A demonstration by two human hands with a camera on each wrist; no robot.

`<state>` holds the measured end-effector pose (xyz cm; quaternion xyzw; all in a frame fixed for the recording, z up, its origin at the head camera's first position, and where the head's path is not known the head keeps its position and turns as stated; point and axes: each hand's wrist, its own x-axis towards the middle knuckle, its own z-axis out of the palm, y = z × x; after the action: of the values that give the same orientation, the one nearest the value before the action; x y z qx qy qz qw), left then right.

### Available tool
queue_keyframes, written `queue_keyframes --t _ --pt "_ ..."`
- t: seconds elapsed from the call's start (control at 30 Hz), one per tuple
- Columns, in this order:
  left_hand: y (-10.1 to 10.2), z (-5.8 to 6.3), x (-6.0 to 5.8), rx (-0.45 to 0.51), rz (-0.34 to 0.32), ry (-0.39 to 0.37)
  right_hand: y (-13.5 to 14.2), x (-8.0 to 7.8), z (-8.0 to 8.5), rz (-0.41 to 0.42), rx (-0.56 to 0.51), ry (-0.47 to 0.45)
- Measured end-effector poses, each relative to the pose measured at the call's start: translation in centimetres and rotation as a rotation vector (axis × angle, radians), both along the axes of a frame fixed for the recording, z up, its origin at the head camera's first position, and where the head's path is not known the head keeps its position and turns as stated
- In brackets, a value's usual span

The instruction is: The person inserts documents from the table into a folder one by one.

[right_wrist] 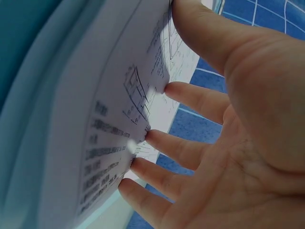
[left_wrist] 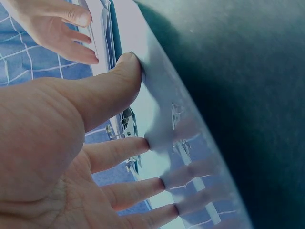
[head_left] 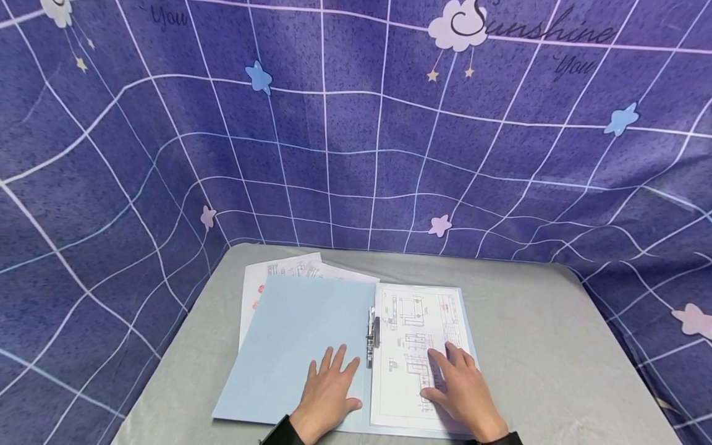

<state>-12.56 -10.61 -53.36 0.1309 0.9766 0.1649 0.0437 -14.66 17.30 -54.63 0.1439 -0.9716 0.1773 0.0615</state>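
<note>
A light blue folder (head_left: pixel 300 334) lies spread out on the grey cloth. Along its spine is a metal lever clip (head_left: pixel 373 334), also seen beyond the left hand's fingers in the left wrist view. White sheets with a technical drawing (head_left: pixel 406 346) lie on the folder's right side. With fingers spread, my left hand (head_left: pixel 328 392) rests on the bare left cover; its fingertips touch the glossy surface in the left wrist view. My right hand (head_left: pixel 460 389) rests on the drawing sheet, fingertips against the paper in the right wrist view. Neither hand grips anything.
Loose printed sheets (head_left: pixel 258 278) with red marks stick out from under the folder's left cover. A grey cloth (head_left: pixel 545 346) covers the table. Purple curtains (head_left: pixel 356 123) with white grid lines and stars hang behind and at both sides.
</note>
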Motion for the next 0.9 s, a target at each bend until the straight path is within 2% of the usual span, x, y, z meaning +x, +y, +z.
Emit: queue_keyframes --t 0.23,0.53,0.77,0.9 --pt "0.0 0.1 0.0 0.003 -0.005 0.005 0.0 0.0 0.2 -0.011 0.025 -0.011" --pt "-0.3 0.2 -0.2 0.021 -0.014 -0.038 -0.2 -0.1 0.2 -0.029 0.047 -0.028" --pt "-0.7 0.6 -0.4 0.058 0.005 -0.068 -0.1 0.0 0.2 -0.029 0.042 -0.030" --pt "-1.2 1.2 -0.5 0.088 0.015 -0.049 -0.1 0.0 0.1 -0.028 0.037 -0.028"
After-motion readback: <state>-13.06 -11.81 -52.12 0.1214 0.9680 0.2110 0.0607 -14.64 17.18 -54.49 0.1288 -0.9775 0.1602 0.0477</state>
